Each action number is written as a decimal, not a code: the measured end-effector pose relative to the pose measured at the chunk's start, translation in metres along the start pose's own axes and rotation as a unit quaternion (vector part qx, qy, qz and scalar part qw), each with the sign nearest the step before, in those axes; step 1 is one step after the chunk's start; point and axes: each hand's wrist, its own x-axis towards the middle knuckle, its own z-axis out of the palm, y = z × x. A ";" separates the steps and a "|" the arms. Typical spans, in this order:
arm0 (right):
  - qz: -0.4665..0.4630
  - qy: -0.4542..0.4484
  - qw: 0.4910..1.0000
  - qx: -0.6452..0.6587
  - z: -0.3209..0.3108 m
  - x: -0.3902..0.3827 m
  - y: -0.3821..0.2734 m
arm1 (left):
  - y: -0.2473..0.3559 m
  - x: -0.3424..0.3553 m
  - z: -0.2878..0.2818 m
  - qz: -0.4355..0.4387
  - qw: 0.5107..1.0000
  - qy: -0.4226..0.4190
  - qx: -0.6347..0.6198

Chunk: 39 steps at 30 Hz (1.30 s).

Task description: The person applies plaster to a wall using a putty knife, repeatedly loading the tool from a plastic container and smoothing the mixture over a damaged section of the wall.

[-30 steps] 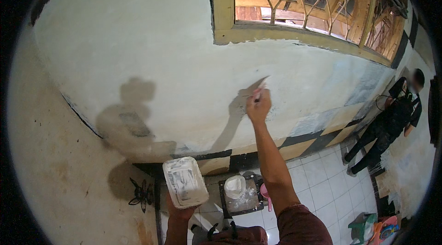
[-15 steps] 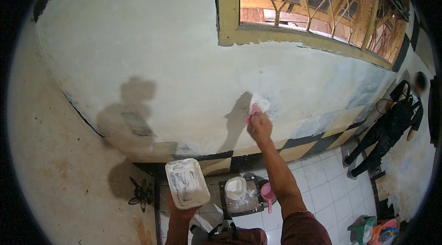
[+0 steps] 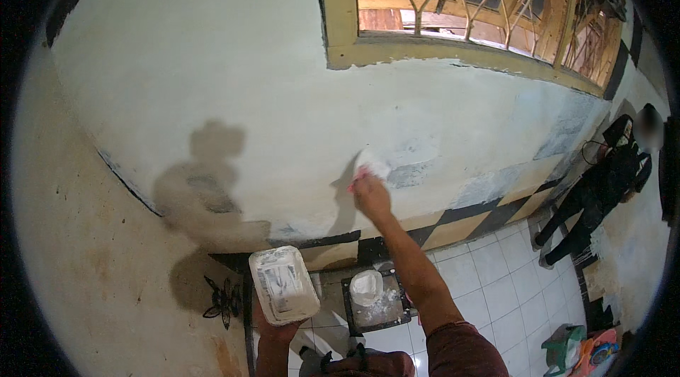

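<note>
My right hand (image 3: 371, 194) is closed on a pink scraper (image 3: 360, 174) and presses it to the pale wall (image 3: 283, 122) below the window. White paste (image 3: 372, 162) covers the blade end and hides its shape. To the right of the hand, a grey-blue patch (image 3: 413, 173) shows on the wall. Lower left, my left hand (image 3: 278, 330) holds up a white rectangular tub (image 3: 309, 299), its fingers mostly hidden beneath. Grey and white smears of paste line the inside of the tub.
A small dark-edged table (image 3: 379, 317) with a white container (image 3: 366, 288) stands on the white tiles below. A yellow-framed window (image 3: 340, 44) with a metal grille is above. At the right stands a person in black (image 3: 602, 182), near a green basket (image 3: 564, 349).
My right hand has moved left along the wall with the scraper. My right arm now covers most of the pink dipper beside the small table. The tub stays in my left hand.
</note>
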 end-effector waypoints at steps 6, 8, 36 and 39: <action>-0.039 0.061 0.996 0.058 -0.013 -0.027 -0.023 | -0.005 0.002 -0.004 -0.077 0.966 0.006 -0.248; 0.018 0.121 0.992 -0.009 -0.024 -0.027 -0.006 | 0.000 0.000 0.003 -0.072 0.967 -0.023 -0.243; 0.379 0.297 0.872 0.083 -0.116 0.012 0.067 | -0.005 0.003 0.015 -0.144 0.956 -0.070 -0.245; 0.272 0.279 0.916 -0.093 -0.083 0.005 0.059 | -0.006 0.005 0.013 -0.171 0.943 -0.038 -0.283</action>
